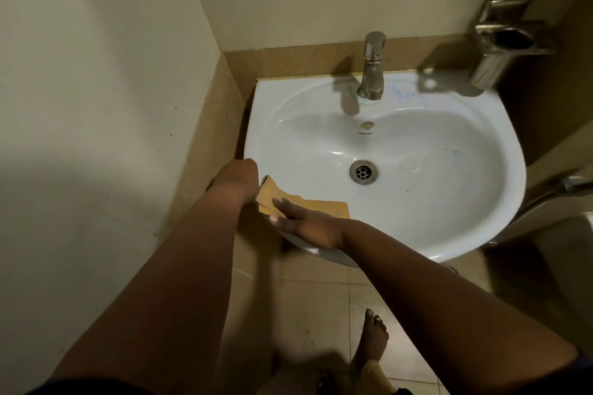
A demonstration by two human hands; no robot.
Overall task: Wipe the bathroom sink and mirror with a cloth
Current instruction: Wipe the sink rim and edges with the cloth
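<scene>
Reading the layout: yellow cloth [305, 204] lies on the near-left rim of the sink [481, 202], long axis running rightward from my left hand [239, 178], which probably grips its end. Right hand [305, 224], fingers straight, presses on it; basin lies beyond.

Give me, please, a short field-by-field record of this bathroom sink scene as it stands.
sink: white basin fixed in a wall corner, faint blue marks inside
cloth: orange cloth draped over the near left rim
right hand: right hand lies on the cloth, fingers straight
left hand: left hand at the left rim by the cloth's end; grip hidden
tap: metal tap at the back, no water visible
drain: drain open, uncovered
holder: metal holder on the right wall
mirror: not in view
</scene>
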